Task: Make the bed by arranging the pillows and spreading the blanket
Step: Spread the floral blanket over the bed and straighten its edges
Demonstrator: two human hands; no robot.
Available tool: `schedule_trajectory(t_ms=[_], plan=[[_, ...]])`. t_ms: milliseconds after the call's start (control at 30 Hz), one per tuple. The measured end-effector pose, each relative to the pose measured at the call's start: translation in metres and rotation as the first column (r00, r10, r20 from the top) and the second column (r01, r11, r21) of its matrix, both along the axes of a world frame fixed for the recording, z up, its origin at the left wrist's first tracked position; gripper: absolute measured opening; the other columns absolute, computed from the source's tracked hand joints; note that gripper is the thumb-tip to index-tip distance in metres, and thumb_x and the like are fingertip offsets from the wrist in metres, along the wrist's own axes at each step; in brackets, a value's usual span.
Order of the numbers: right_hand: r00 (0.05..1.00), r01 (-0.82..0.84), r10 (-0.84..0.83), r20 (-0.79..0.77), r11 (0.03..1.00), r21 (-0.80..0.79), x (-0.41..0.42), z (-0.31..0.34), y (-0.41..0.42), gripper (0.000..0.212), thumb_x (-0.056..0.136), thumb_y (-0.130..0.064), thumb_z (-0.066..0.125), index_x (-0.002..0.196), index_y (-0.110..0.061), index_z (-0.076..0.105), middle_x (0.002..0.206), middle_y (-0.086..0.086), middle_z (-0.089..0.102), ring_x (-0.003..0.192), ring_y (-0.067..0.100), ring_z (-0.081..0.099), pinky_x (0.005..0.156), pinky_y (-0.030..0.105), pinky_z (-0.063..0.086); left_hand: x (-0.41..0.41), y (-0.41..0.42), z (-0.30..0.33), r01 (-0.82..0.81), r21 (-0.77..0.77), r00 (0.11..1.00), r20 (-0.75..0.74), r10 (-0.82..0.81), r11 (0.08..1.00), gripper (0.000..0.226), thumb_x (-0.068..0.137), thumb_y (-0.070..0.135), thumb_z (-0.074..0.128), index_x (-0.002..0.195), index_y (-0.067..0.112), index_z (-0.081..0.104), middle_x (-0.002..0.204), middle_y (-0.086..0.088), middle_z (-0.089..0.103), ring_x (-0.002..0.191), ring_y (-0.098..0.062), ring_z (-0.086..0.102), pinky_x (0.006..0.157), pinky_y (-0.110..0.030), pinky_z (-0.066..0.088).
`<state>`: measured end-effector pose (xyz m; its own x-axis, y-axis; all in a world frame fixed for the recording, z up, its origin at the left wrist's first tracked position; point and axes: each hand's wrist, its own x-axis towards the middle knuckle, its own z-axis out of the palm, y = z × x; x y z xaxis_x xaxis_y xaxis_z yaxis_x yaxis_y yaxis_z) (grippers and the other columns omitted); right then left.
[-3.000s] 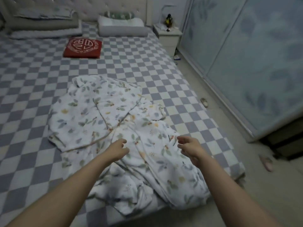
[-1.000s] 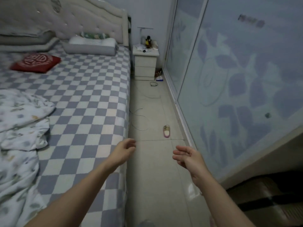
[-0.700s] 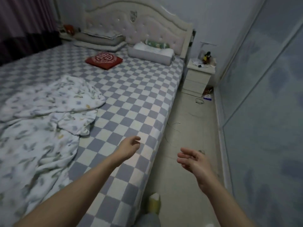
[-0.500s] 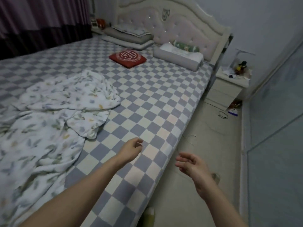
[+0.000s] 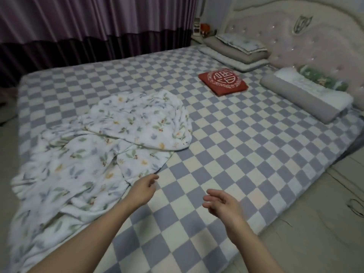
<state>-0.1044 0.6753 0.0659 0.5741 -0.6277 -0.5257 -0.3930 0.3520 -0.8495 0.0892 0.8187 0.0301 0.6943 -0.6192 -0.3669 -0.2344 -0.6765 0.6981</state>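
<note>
A: Over the checkered bed [image 5: 246, 146]: left hand [image 5: 142, 189] and right hand [image 5: 223, 203] loosely open, empty. Blanket?

B: Floral blanket [image 5: 94, 154] crumpled left, edge blurred. Pillows [image 5: 307, 95] at headboard, partly cut off.

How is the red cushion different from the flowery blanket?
The red cushion is one flat, neat square; the flowery blanket is crumpled and spread wide. The cushion lies near the headboard; the blanket lies lower down, by the left hand. Both rest on the checked bed.
</note>
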Motion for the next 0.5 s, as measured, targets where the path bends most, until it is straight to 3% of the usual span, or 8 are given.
schedule_trajectory(t_ms=[133,233,333,400,500], plan=[[0.983,-0.178,0.181,-0.036,0.982,0.061,0.037,-0.028,-0.025,0.031,0.082,0.013,0.054,0.1,-0.012,0.061,0.091,0.005,0.067,0.082,0.015,0.063,0.064,0.012,0.052,0.02,0.004,-0.033,-0.065,0.142,0.998,0.034,0.061,0.988,0.043,0.087,0.002,0.045,0.128,0.009,0.052,0.136,-0.009,0.05,0.125,-0.023,0.046,0.099,-0.022,0.034],[0.963,-0.26,0.266,-0.04,0.959,0.111,0.054,-0.053,-0.049,0.031,0.083,0.012,0.054,0.094,-0.016,0.062,0.093,0.006,0.068,0.085,0.017,0.064,0.069,0.016,0.052,0.031,-0.004,-0.065,-0.115,0.232,0.992,0.069,0.101,0.966,0.04,0.082,0.012,0.046,0.12,0.021,0.056,0.134,-0.016,0.047,0.126,-0.031,0.043,0.1,-0.028,0.034],[0.945,-0.311,0.322,-0.056,0.938,0.156,0.063,-0.082,-0.085,0.027,0.083,0.014,0.053,0.096,-0.007,0.062,0.091,0.012,0.068,0.079,0.019,0.063,0.062,0.014,0.052,0.04,-0.022,-0.094,-0.142,0.487,0.985,0.154,0.075,0.862,0.048,0.09,0.015,0.045,0.137,0.026,0.043,0.154,-0.018,0.008,0.142,-0.034,0.01,0.113,-0.039,0.023],[0.936,-0.336,0.349,-0.052,0.926,0.175,0.067,-0.1,-0.11,0.023,0.083,0.014,0.052,0.097,-0.002,0.062,0.086,0.015,0.066,0.072,0.019,0.062,0.056,0.013,0.05,0.047,-0.037,-0.112,-0.137,0.625,0.982,0.188,0.022,0.769,0.049,0.094,0.022,0.04,0.142,0.032,0.032,0.156,-0.011,-0.014,0.144,-0.033,-0.009,0.114,-0.047,0.015],[0.94,-0.323,0.338,-0.053,0.928,0.183,0.066,-0.118,-0.139,0.018,0.085,0.012,0.053,0.091,-0.003,0.062,0.077,0.013,0.066,0.062,0.016,0.062,0.052,0.013,0.049,0.061,-0.054,-0.126,-0.186,0.701,0.98,0.184,0.077,0.689,0.059,0.093,0.022,0.041,0.146,0.028,0.017,0.156,-0.008,-0.017,0.143,-0.032,-0.015,0.114,-0.054,0.006]])
